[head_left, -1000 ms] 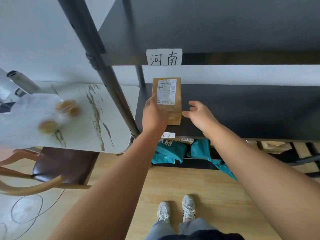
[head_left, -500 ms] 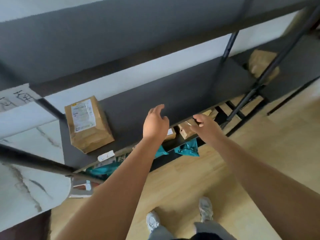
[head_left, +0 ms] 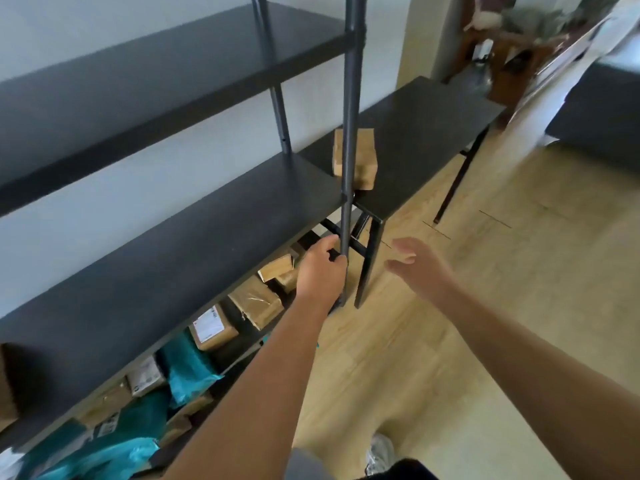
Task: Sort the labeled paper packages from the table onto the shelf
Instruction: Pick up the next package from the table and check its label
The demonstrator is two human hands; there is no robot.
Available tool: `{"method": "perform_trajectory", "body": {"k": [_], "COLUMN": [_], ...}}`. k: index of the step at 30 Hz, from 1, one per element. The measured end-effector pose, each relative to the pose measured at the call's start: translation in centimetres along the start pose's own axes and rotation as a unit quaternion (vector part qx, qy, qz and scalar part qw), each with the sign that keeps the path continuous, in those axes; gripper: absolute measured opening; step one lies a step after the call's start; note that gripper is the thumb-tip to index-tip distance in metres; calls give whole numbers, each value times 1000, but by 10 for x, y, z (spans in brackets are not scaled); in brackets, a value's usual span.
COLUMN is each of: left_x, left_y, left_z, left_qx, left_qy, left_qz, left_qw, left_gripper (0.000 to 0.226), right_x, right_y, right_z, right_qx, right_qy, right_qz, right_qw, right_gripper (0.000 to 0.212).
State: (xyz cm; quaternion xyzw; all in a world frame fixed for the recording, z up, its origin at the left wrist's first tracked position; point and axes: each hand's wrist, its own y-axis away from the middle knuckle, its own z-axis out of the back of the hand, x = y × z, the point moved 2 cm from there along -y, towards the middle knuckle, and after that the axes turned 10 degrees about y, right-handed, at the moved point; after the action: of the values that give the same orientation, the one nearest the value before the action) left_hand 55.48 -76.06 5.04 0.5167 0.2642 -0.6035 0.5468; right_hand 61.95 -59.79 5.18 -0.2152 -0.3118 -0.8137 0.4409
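Left hand [head_left: 320,268] grip loosely curled, empty, by shelf post [head_left: 349,133], right hand [head_left: 420,265] grip released, brown paper package [head_left: 363,157] near tabletop [head_left: 422,133] left edge

Non-task stuff only:
- Light wooden plank floor [head_left: 450,341] under and beyond my right fingers [head_left: 403,244]; thin dark line marks [head_left: 495,218] on it further out, to their right.
- Crumpled teal plastic mailer bags [head_left: 187,370] well below and left of my left fingers [head_left: 327,245], back toward me.
- White sneaker [head_left: 381,452] on the floor, nearest me, well behind both sets of fingers.
- Dark grey upholstered block [head_left: 595,109], sofa-like, far right, well past my right fingers.
- Brown wooden cabinet [head_left: 512,64] far ahead, blurred; contents unreadable.
- Pale plain wall [head_left: 173,26] above and left of my left fingers.
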Motion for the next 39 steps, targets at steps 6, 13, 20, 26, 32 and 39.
{"method": "perform_trajectory", "body": {"k": [6,13,20,26,32,39], "left_x": [-40,-63,-82,-94,-104,-112], "left_y": [-41,-125,-224,-281,-334,-362], "left_z": [-69,-125,-160,-176,-188,-193], "left_qx": [12,15,-12,-34,-111,-246], "left_qy": [-3,-19,-2,-28,-34,-30], "left_qz": [-4,-8,26,40,54,117], "left_qw": [1000,1000,1000,998,992,962], "left_gripper": [49,50,49,47,42,37], "right_x": [-42,-60,-55,-61,-50,-34], "right_y": [-40,-126,-230,-289,-368,-442], "right_z": [62,99,133,153,170,165], "right_qx": [-24,-25,-7,-2,56,171], "right_qy": [-21,-22,-5,-6,7,45], "right_qz": [-21,-38,-54,-62,-6,80], "right_qw": [999,999,998,998,998,981], "right_gripper": [54,54,54,54,52,50]}}
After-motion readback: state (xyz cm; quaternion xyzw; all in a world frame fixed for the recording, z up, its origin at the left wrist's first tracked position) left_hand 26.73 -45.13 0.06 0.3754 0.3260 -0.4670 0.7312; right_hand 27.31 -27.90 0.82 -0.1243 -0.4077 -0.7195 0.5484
